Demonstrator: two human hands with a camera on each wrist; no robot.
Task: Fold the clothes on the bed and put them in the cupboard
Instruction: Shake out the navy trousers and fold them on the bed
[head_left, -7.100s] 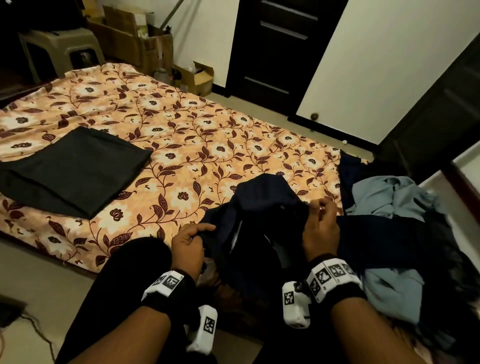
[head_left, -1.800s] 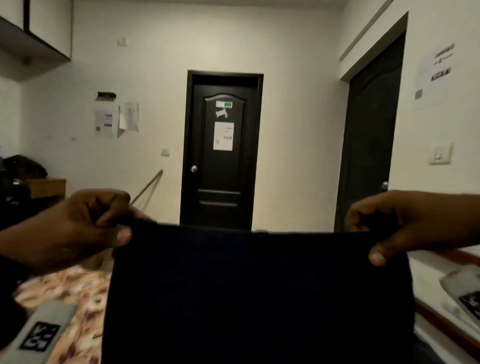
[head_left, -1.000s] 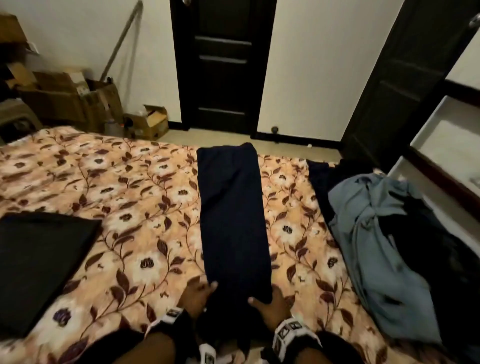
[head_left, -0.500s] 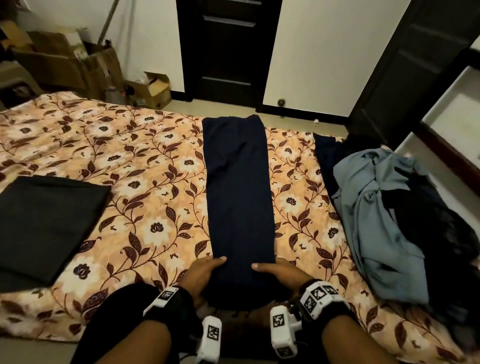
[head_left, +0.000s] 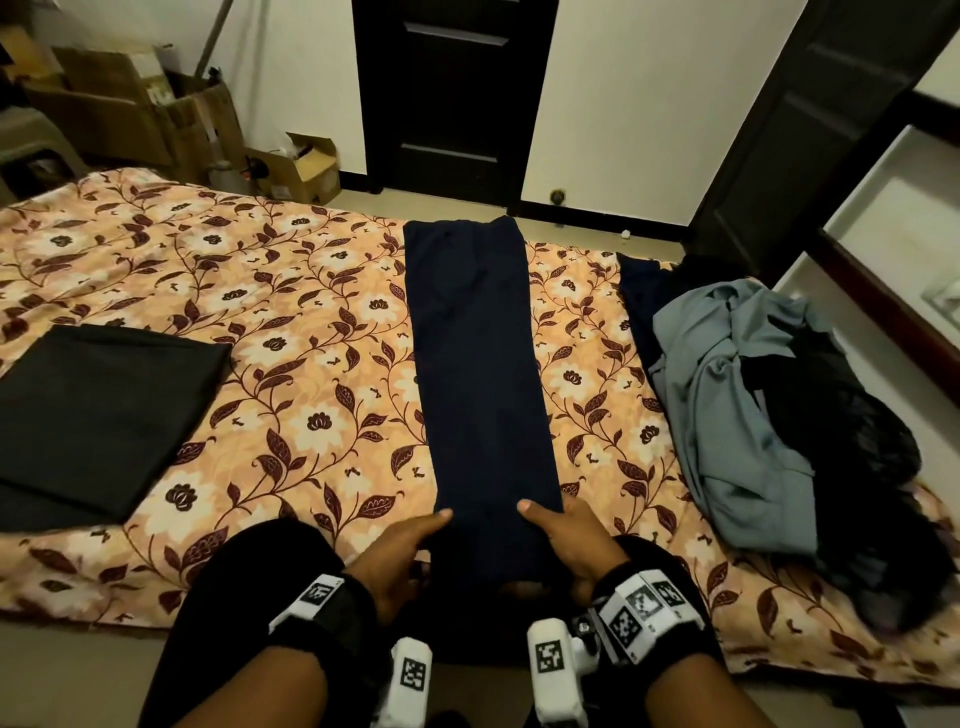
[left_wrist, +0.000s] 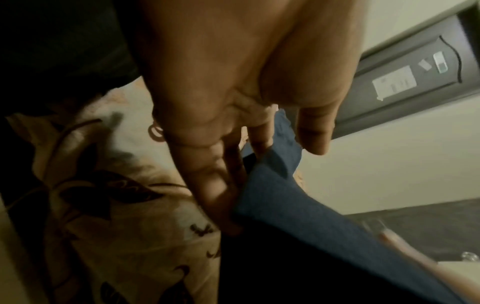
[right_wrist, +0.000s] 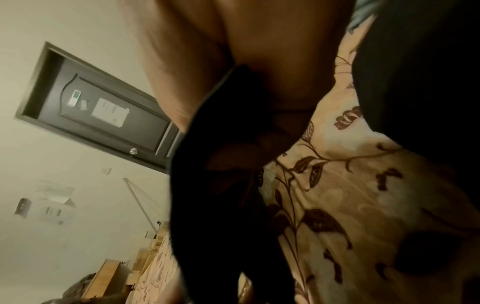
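As both hands, left hand (head_left: 400, 551) and right hand (head_left: 569, 540), pinch its near corners, the soft, limp navy garment (head_left: 480, 374) stretches away across the bed (head_left: 291, 395); best lifted by those corners.

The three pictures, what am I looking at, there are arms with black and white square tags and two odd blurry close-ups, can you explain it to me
No machine here: a person wears one camera on the head and one on each wrist; the tagged bands hold the wrist cameras. The wide picture is the head view, looking down at a bed with a floral cover. The blurry close-ups look along each hand. Across the bed lies a long navy garment, folded to a narrow strip. The left hand and right hand hold its near end, one at each side, thumbs on top; the left wrist view shows that hand's fingers tucked under the cloth's edge. At left is a folded black garment; at right, a pile of unfolded clothes.
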